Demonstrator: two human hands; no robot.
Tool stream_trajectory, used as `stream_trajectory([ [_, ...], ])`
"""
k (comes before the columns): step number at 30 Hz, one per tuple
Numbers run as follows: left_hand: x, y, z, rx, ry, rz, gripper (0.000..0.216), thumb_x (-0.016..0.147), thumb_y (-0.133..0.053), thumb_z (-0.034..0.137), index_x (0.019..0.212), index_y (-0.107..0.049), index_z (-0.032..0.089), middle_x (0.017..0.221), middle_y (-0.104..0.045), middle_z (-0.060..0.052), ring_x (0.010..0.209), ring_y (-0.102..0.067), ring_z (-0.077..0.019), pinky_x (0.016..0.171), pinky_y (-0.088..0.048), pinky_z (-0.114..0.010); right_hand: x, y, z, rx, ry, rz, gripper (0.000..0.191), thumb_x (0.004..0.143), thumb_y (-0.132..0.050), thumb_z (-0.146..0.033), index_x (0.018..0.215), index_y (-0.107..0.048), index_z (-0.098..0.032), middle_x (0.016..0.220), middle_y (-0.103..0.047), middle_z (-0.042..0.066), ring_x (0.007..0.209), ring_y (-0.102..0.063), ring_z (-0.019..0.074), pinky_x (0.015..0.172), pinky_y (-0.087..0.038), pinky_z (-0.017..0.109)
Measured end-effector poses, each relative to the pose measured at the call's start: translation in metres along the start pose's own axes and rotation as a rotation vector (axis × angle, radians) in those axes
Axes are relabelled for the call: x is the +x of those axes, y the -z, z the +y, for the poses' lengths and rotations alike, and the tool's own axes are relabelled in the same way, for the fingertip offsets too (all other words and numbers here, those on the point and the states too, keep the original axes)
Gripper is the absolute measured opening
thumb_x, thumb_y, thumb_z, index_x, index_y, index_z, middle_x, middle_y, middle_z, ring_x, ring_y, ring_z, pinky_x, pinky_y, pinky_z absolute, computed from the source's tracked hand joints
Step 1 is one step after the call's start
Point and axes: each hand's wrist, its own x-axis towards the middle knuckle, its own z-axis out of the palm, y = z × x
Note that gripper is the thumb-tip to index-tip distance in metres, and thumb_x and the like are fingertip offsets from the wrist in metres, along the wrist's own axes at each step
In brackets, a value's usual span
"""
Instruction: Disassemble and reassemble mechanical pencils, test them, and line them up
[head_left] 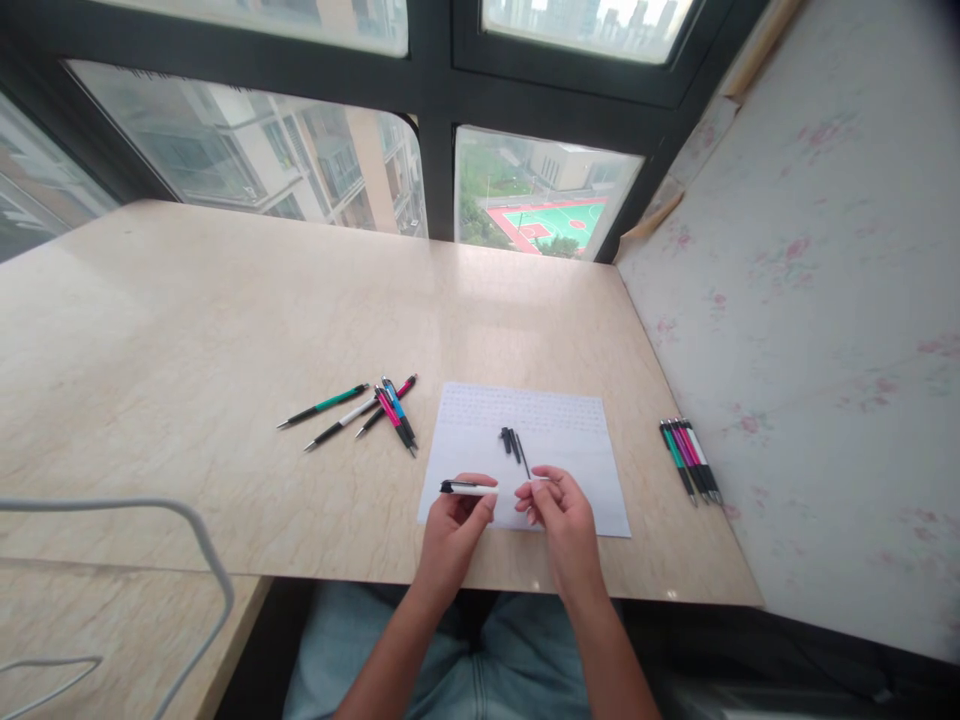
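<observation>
My left hand (454, 525) is closed around a white pen barrel (471, 489) with a black clip, held almost level above the near part of a sheet of paper (465, 450). To its right, my right hand (559, 510) has thumb and index finger pinched together; what is between them is too small to make out. A thin dark refill (524, 456) reaches down to these fingertips, and I cannot tell whether they touch it. Beside the refill, short black pen parts (510, 441) lie on the paper, below its lines of handwriting.
Several loose pens (390, 410) lie crossed left of the paper. A neat row of pens (690, 460) sits at the right, beside the papered wall (810, 330). A grey cable (150, 505) loops over the left side of the table (225, 320). Windows stand behind.
</observation>
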Motion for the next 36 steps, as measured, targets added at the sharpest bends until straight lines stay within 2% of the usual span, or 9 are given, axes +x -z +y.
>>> stream_trajectory([
  [5,0.003,0.003,-0.004,-0.038,0.016,-0.048,0.026,0.078,-0.069,0.036,0.094,-0.067,0.015,0.066,-0.056,0.000,0.065,-0.053,-0.0145,0.063,-0.042,-0.026,0.032,0.018,-0.009,-0.549,0.228,0.165,0.027,0.083,-0.057,-0.044,0.083,-0.064,-0.018,0.073,-0.068,0.006,0.067,-0.062,0.0203,0.065,-0.048,0.032],
  [7,0.003,0.003,-0.005,-0.042,0.016,-0.053,0.026,0.078,-0.069,0.036,0.094,-0.067,0.015,0.068,-0.057,0.000,0.066,-0.053,-0.0147,0.064,-0.042,-0.026,0.044,0.016,-0.012,-0.657,0.279,0.141,0.027,0.083,-0.055,-0.042,0.080,-0.065,-0.018,0.073,-0.069,0.006,0.068,-0.062,0.0209,0.067,-0.048,0.033],
  [11,0.004,0.004,-0.005,-0.046,0.013,-0.052,0.026,0.077,-0.069,0.035,0.094,-0.067,0.015,0.072,-0.058,-0.001,0.067,-0.053,-0.0146,0.064,-0.042,-0.026,0.056,0.008,-0.013,-0.713,0.327,0.039,0.029,0.084,-0.052,-0.040,0.082,-0.069,-0.017,0.076,-0.071,0.007,0.069,-0.064,0.0211,0.069,-0.048,0.033],
  [17,0.004,0.003,-0.005,-0.074,0.019,-0.048,0.027,0.077,-0.069,0.035,0.097,-0.063,0.016,0.074,-0.059,-0.001,0.066,-0.054,-0.0139,0.063,-0.043,-0.026,0.041,0.011,-0.010,-0.607,0.285,0.034,0.030,0.085,-0.053,-0.040,0.090,-0.070,-0.016,0.081,-0.071,0.008,0.074,-0.064,0.0214,0.072,-0.049,0.033],
  [20,0.003,0.001,-0.004,-0.083,0.006,-0.029,0.027,0.076,-0.071,0.034,0.095,-0.060,0.017,0.076,-0.060,-0.001,0.066,-0.055,-0.0139,0.063,-0.045,-0.025,0.021,0.008,-0.007,-0.452,0.176,-0.059,0.030,0.085,-0.056,-0.043,0.091,-0.069,-0.017,0.075,-0.068,0.005,0.066,-0.060,0.0182,0.063,-0.048,0.030],
  [23,0.001,-0.002,-0.003,-0.037,-0.013,-0.051,0.023,0.076,-0.070,0.034,0.089,-0.061,0.017,0.076,-0.061,-0.001,0.069,-0.058,-0.0159,0.066,-0.047,-0.027,0.002,-0.005,0.000,-0.206,0.026,-0.164,0.033,0.087,-0.054,-0.047,0.091,-0.067,-0.017,0.070,-0.063,0.002,0.056,-0.053,0.0137,0.050,-0.041,0.025],
  [28,-0.003,-0.006,-0.004,0.087,-0.101,-0.057,0.016,0.079,-0.067,0.030,0.089,-0.063,0.018,0.081,-0.065,-0.004,0.070,-0.060,-0.0172,0.067,-0.048,-0.028,-0.014,-0.020,0.013,0.067,-0.129,-0.138,0.033,0.083,-0.060,-0.048,0.090,-0.065,-0.017,0.060,-0.052,-0.003,0.049,-0.044,0.0100,0.044,-0.033,0.021],
  [33,-0.003,-0.005,-0.005,0.074,-0.073,-0.055,0.023,0.079,-0.068,0.032,0.096,-0.064,0.018,0.081,-0.065,-0.004,0.074,-0.061,-0.0188,0.069,-0.048,-0.029,-0.016,-0.016,0.008,0.066,-0.095,-0.146,0.028,0.082,-0.063,-0.044,0.088,-0.066,-0.017,0.063,-0.056,-0.002,0.053,-0.047,0.0103,0.046,-0.035,0.021],
  [36,-0.001,-0.003,-0.005,0.023,-0.055,-0.049,0.029,0.080,-0.067,0.033,0.106,-0.061,0.019,0.081,-0.063,-0.003,0.075,-0.059,-0.0174,0.069,-0.047,-0.028,-0.011,-0.006,0.002,0.022,-0.015,-0.078,0.028,0.083,-0.063,-0.043,0.092,-0.066,-0.016,0.068,-0.061,0.001,0.056,-0.051,0.0115,0.050,-0.040,0.023],
])
